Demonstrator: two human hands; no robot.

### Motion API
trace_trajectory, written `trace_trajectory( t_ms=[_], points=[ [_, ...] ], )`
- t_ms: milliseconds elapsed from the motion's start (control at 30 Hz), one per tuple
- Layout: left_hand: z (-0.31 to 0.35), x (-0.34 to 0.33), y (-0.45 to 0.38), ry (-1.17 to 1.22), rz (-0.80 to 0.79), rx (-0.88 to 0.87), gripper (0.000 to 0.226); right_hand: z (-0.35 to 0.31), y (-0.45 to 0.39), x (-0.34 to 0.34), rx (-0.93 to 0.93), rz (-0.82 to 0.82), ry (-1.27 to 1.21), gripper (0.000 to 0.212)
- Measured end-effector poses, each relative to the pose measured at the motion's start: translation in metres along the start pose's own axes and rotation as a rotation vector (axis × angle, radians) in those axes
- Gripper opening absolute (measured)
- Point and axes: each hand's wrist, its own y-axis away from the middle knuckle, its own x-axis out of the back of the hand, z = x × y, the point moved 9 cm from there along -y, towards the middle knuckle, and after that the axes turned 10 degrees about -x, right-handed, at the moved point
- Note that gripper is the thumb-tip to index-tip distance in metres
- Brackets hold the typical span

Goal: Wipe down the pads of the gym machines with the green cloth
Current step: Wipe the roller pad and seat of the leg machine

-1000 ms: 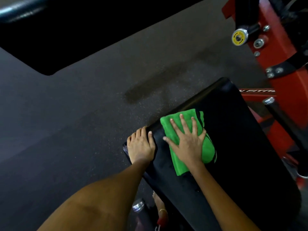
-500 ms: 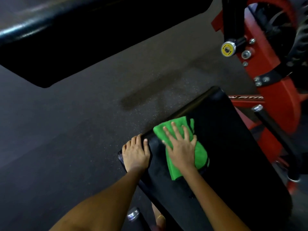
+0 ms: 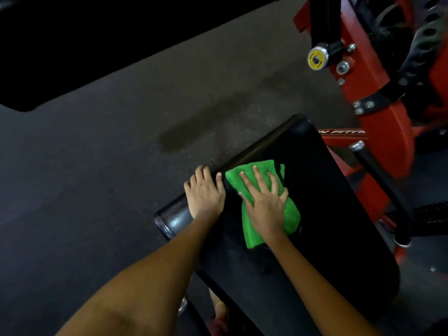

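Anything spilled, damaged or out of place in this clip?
One thing: a dark elongated patch on the grey floor beyond the black pad, possibly a damp streak or stain. Pad and green cloth look normal.

Dim, softly blurred view; dark areas crushed, edges perhaps slightly warped.
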Motion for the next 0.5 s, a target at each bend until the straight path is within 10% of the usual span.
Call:
trace_trajectory(
  t_ms=[133, 333, 500],
  points=[
    [0.000, -0.003, -0.003, -0.007, -0.030, 0.007, 0.049, 0.027, 0.001, -0.006, 0.187, 0.021, 0.063, 0.057],
    [-0.004, -0.007, -0.004, -0.012, -0.057, 0.005, 0.053, 0.052, -0.082, 0.003, -0.349, -0.080, -0.109, 0.049],
    [-0.003, -0.007, -0.006, -0.017, -0.066, 0.020, 0.052, 0.007, -0.049, -0.002, -0.028, -0.108, -0.054, 0.048]
  ],
)
